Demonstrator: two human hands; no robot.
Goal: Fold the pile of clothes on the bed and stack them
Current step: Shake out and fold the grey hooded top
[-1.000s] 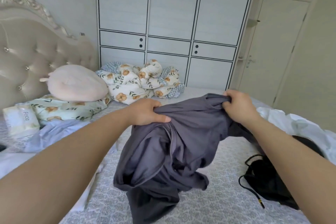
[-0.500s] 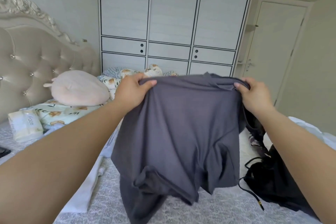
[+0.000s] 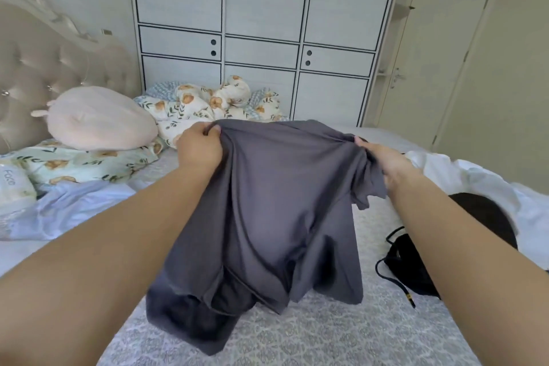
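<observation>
A dark grey T-shirt (image 3: pixel 273 205) hangs spread out in front of me above the patterned grey bed cover (image 3: pixel 312 336). My left hand (image 3: pixel 199 147) grips its top left edge. My right hand (image 3: pixel 383 160) grips the top right edge by the sleeve. The shirt's lower hem is bunched and rests on the bed. A black garment with a drawstring (image 3: pixel 416 264) lies at the right, a white garment (image 3: pixel 475 178) beyond it, and a pale blue garment (image 3: pixel 68 205) at the left.
A pink round cushion (image 3: pixel 98 119) lies on a floral pillow (image 3: pixel 74 163) by the tufted headboard (image 3: pixel 44 68). A floral quilt (image 3: pixel 214 104) is heaped at the far side. A tissue pack (image 3: pixel 15 187) sits far left. A white wardrobe (image 3: pixel 261 24) and a door (image 3: pixel 430 53) stand behind.
Both hands lifted the grey shirt off the bed and spread it wide, then lowered it a little; the hem now rests bunched on the cover.
</observation>
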